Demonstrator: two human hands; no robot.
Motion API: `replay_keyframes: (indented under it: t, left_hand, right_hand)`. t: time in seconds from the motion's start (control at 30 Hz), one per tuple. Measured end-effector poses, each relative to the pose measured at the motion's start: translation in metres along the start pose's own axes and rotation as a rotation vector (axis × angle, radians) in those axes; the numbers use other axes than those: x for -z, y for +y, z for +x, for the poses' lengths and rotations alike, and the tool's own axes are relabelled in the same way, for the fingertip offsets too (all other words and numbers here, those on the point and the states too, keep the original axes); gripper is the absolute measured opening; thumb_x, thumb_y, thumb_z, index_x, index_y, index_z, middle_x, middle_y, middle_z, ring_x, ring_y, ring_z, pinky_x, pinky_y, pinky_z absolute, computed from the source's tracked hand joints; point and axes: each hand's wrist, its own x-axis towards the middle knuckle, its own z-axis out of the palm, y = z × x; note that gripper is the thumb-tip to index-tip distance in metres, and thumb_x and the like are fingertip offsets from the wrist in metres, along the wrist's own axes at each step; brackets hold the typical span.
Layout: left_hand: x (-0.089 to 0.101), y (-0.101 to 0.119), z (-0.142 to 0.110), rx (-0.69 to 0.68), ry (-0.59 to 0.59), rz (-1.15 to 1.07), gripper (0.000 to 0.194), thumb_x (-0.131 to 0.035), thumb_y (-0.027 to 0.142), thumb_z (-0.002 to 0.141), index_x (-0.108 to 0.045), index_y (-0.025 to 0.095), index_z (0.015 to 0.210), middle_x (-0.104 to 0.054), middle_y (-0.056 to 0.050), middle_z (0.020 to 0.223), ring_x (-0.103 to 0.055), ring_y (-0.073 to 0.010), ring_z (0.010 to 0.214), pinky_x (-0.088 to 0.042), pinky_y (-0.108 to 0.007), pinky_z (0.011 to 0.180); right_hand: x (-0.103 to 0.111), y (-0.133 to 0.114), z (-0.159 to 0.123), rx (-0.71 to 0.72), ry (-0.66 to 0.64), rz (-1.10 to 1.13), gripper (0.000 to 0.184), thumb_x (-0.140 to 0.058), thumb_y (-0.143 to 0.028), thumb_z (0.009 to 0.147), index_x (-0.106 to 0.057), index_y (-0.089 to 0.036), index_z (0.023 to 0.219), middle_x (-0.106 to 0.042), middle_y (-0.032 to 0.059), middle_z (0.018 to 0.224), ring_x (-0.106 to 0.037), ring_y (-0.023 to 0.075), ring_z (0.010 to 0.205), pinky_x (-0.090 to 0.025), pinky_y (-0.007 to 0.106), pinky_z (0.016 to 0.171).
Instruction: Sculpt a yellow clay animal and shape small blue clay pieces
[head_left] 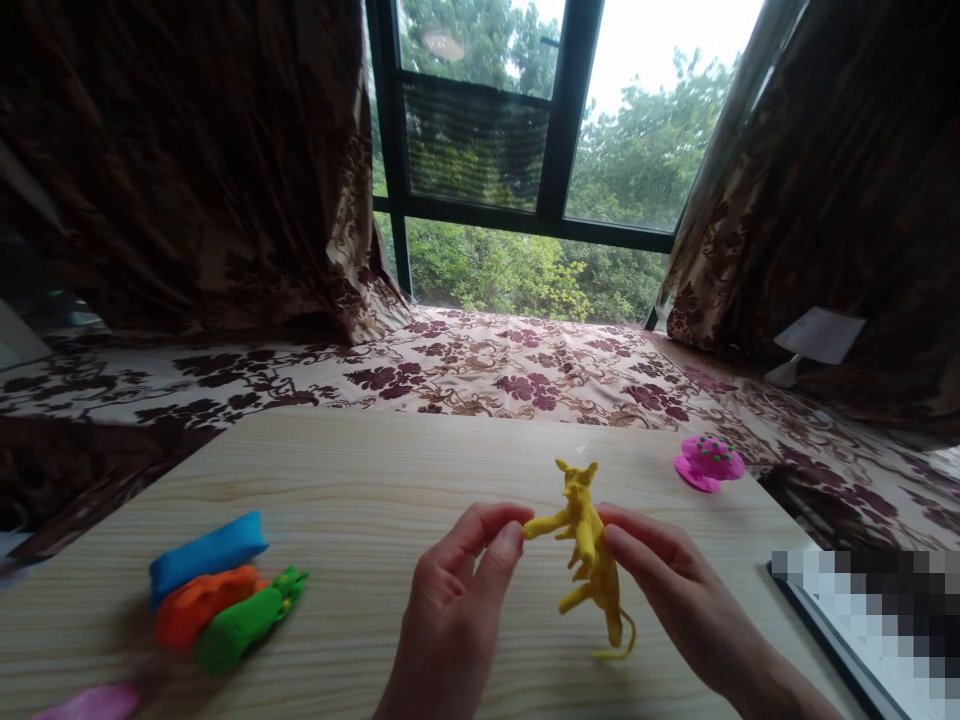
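Note:
A yellow modelling-clay animal figure (592, 550) is held up over the wooden table (360, 480), head at the top and thin curled tail hanging at the bottom. Two ears, stubby legs and small bumps along its belly show. With thumb and forefinger, my left hand (465, 590) pinches the end of one foreleg that sticks out to the left. My right hand (675, 580) grips the figure's back near the shoulder between thumb and fingers; some of those fingertips are hidden behind the body.
At the left lie blue (208, 552), orange (202, 605) and green (244, 625) clay pieces, with a pink piece (90, 703) at the near edge. A pink clay shape with green dots (709, 460) stands far right. A dark-edged, partly blurred object (840, 640) lies near right.

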Motion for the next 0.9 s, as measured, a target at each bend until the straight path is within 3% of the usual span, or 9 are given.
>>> replay_keyframes:
  t: [0.1, 0.3, 0.57, 0.9]
  left_hand:
    - [0.004, 0.006, 0.003, -0.062, 0.055, 0.045, 0.015, -0.060, 0.029, 0.077, -0.070, 0.020, 0.084, -0.066, 0.000, 0.078, -0.057, -0.0165, 0.082, -0.041, -0.022, 0.075]
    - [0.004, 0.009, 0.004, -0.132, 0.052, 0.049, 0.011, -0.060, 0.027, 0.076, -0.069, 0.021, 0.076, -0.063, 0.001, 0.074, -0.058, -0.0167, 0.079, -0.042, -0.022, 0.074]
    - [0.015, 0.013, 0.006, -0.149, -0.079, 0.235, 0.015, -0.055, 0.029, 0.081, -0.064, 0.020, 0.073, -0.055, -0.003, 0.095, -0.054, -0.0193, 0.095, -0.042, -0.027, 0.084]
    - [0.014, 0.016, 0.004, -0.117, -0.140, 0.237, 0.019, -0.052, 0.031, 0.083, -0.063, 0.020, 0.073, -0.057, -0.004, 0.093, -0.054, -0.0193, 0.093, -0.042, -0.028, 0.083]
  right_hand:
    - [-0.002, -0.002, -0.003, 0.046, -0.011, -0.104, 0.025, -0.052, -0.034, 0.089, -0.065, -0.025, 0.109, -0.064, 0.0033, 0.087, -0.059, 0.0167, 0.078, -0.048, 0.026, 0.066]
    - [-0.010, -0.009, -0.005, 0.121, -0.019, -0.255, 0.026, -0.051, -0.032, 0.089, -0.064, -0.022, 0.109, -0.061, 0.0055, 0.093, -0.057, 0.0223, 0.093, -0.049, 0.032, 0.078]
    - [-0.015, -0.004, -0.005, 0.172, -0.032, -0.300, 0.024, -0.051, -0.026, 0.090, -0.061, -0.025, 0.112, -0.057, 0.0043, 0.099, -0.056, 0.0202, 0.092, -0.048, 0.034, 0.079]
    - [-0.017, -0.001, -0.003, 0.211, -0.036, -0.357, 0.022, -0.052, -0.022, 0.089, -0.061, -0.024, 0.110, -0.056, 0.0030, 0.097, -0.056, 0.0181, 0.090, -0.047, 0.030, 0.075]
